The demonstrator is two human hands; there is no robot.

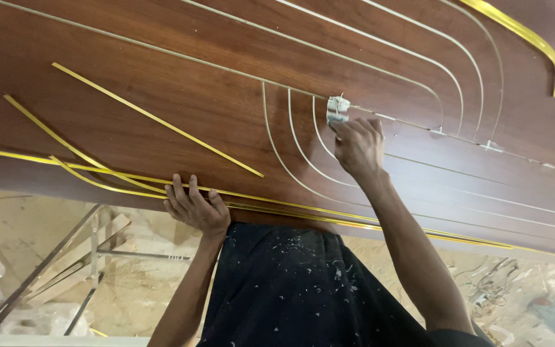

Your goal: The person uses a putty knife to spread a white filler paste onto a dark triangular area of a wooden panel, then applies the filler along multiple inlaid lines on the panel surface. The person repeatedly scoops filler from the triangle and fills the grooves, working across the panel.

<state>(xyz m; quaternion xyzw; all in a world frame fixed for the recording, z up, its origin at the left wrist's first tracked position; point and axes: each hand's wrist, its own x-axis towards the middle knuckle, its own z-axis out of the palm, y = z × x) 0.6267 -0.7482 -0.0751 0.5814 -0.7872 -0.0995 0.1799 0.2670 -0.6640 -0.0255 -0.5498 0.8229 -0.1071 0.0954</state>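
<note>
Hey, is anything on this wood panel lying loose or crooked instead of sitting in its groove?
Yes. Three loose gold strips lie at slants across the brown panel, crossing its grain rather than seated in grooves. The right hand presses a small whitish piece at a groove; the left hand grips the near edge.

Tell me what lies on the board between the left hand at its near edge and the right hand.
In the head view, between the left hand and right hand, only bare wood panel crossed by curved inlaid grooves.

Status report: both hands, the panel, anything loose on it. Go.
Right hand pressing crumpled cloth on wood panel. Left hand gripping near edge. Loose gold strips lying left.
</note>
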